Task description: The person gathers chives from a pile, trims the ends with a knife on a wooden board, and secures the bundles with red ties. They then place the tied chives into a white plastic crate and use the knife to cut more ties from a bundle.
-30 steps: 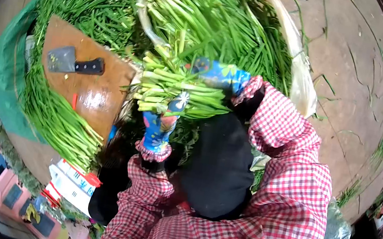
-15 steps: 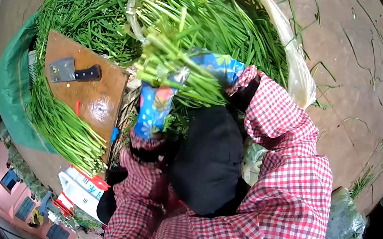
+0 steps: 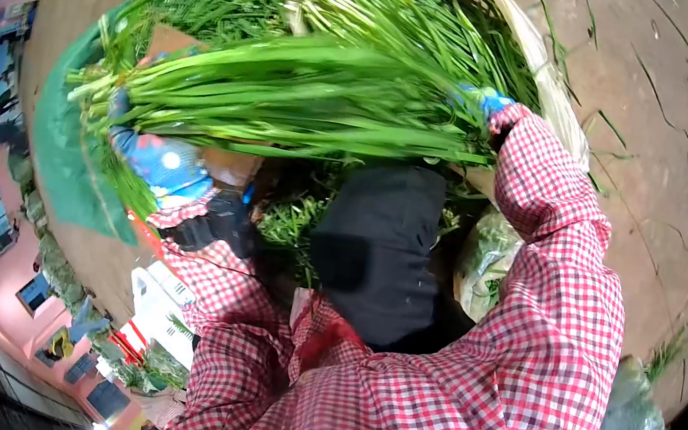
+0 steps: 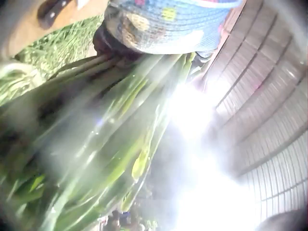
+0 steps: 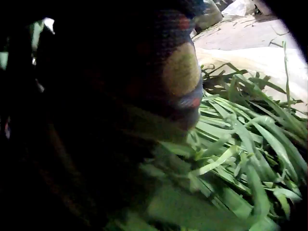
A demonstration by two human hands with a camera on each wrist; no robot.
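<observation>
Left grip [image 3: 156,160] and right grip [image 3: 481,102] tight around greens bundle [image 3: 306,114], across basket [image 3: 553,86] and green sheet [image 3: 67,171]

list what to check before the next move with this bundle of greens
1. Left hand grips the stem end of the bundle: ok.
2. Right hand holds the leafy end, fingers mostly hidden by leaves: ok.
3. Bundle roughly level between the two hands: ok.
4. Cutting board free beneath: cannot tell, the bundle covers nearly all of it.
5. Knife out of the way: cannot tell, only its handle shows, in the left wrist view.
6. Leaf tips clear of the basket rim: not ok, they overlap the greens piled in it.
</observation>
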